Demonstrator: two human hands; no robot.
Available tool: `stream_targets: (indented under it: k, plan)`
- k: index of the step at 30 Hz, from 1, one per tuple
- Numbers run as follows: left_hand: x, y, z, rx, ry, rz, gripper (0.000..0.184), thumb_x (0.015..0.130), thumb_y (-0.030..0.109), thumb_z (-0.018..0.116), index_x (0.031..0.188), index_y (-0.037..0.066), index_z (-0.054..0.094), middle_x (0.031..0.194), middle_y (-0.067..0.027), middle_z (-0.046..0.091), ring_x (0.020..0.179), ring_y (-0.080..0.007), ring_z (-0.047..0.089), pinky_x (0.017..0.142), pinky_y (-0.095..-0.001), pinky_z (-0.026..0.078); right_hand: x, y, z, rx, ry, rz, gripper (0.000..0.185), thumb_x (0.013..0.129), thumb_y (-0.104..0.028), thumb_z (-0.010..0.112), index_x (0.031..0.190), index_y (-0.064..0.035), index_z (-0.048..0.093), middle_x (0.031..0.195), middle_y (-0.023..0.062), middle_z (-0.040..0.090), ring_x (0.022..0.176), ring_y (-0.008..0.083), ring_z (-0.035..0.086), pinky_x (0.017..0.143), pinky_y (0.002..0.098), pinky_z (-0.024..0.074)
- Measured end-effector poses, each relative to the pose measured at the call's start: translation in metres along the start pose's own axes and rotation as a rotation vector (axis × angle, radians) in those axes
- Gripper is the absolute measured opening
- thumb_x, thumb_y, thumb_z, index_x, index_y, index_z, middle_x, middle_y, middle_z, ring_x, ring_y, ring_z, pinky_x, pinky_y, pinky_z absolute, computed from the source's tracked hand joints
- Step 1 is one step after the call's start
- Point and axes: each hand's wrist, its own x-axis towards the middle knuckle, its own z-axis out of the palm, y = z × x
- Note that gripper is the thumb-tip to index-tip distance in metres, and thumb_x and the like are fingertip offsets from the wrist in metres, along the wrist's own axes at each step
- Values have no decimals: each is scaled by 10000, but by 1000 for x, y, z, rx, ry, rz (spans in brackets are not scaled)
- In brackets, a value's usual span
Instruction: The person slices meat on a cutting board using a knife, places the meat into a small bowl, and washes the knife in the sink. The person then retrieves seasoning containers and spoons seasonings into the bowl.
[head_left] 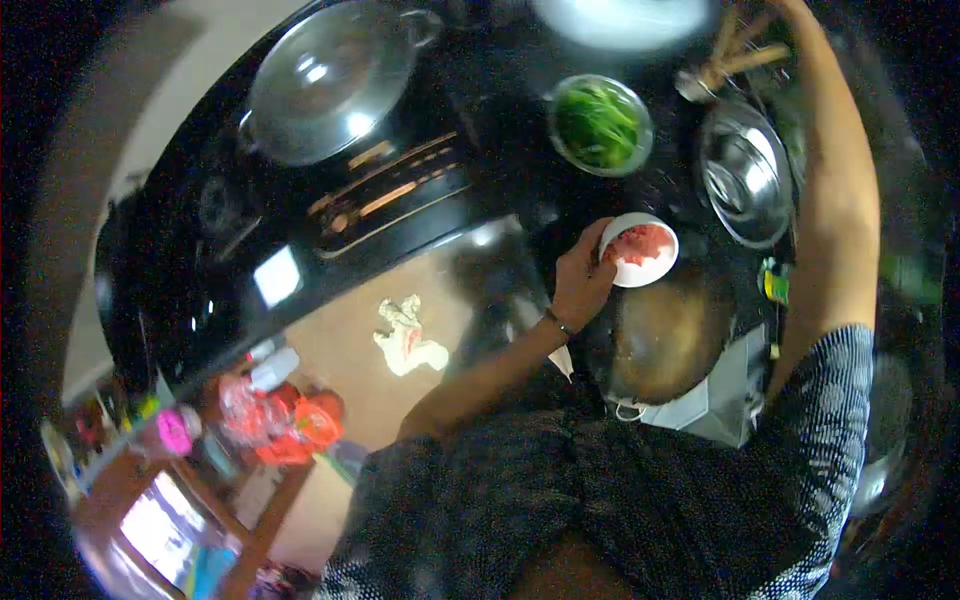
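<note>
My left hand (585, 275) is closed on the rim of a small white bowl (665, 271), which is tilted and holds red meat (637, 245) that looks chopped or minced. The bowl hangs over the top edge of a round, brownish wooden board (670, 335). My right arm (838, 190) stretches up along the right side, and its hand is cut off by the top edge of the view, close to some wooden-handled utensils (755, 60). Above the white bowl stands a clear bowl of green vegetables (600, 122).
A shiny metal basin (745, 175) lies beside my right arm. A large lidded pot (335, 80) stands on the stove (390, 195) at upper left. A pale crumpled thing (405, 338) lies on the brown floor, near red plastic bags (285, 415). A whitish basin (625, 18) is at the top.
</note>
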Motion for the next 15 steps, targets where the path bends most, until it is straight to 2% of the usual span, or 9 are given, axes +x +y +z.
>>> stream_targets:
  k: [1,2,4,7,9,11,14,15]
  plan:
    - [-2,-2,-14,0,-3,-13,439,912,155,597,1332,48,526,1060,-187,704,913,-268,706,806,-382,557,-9,-9,-12,82,-136,-41,851,967,-537,502,1535,14,191,1504,293,330,1367,388,362,1100,455,314]
    - [-5,-6,-21,-27,99,-37,495,814,106,559,1307,62,554,937,-153,688,745,-171,634,700,-302,512,-13,-11,-23,167,-276,-70,755,1016,-434,505,1543,-11,168,1434,314,423,1262,409,495,995,497,425]
    - [-10,-13,-37,-36,209,-4,491,818,107,566,1306,59,554,928,-158,687,746,-173,639,700,-304,515,74,91,42,68,268,-516,669,896,-598,552,1335,-94,580,1250,276,609,1142,326,618,955,443,478]
    - [-21,-19,-71,4,372,11,460,840,110,574,1297,59,562,918,-145,692,771,-172,647,717,-304,517,37,52,19,-113,277,-408,619,967,-516,482,1473,-165,414,1394,200,526,1184,394,550,998,457,443]
    - [-39,-20,-93,47,462,-29,433,858,112,575,1289,63,570,916,-127,698,796,-170,649,735,-302,516,-21,0,1,-100,382,-236,667,967,-536,483,1511,-173,352,1455,217,465,1258,418,501,1049,468,415]
    - [-55,-13,-121,-42,599,-17,344,905,94,564,1244,39,594,933,-79,701,851,-162,637,782,-299,507,-71,-23,-9,-98,444,-326,674,971,-573,467,1484,-142,400,1486,231,417,1337,422,422,1108,480,351]
    - [-82,4,-155,-138,688,100,278,922,92,582,1184,9,627,1022,-55,696,905,-132,636,806,-286,511,-183,-54,-6,78,404,-553,567,991,-472,506,1448,-141,456,1499,225,391,1385,391,363,1130,478,316]
    - [-87,0,-165,-235,702,114,284,902,49,571,1175,1,631,1030,-34,685,874,-118,619,792,-270,504,-219,-59,2,133,369,-596,536,993,-432,529,1435,-134,472,1501,221,385,1391,382,357,1139,473,303]
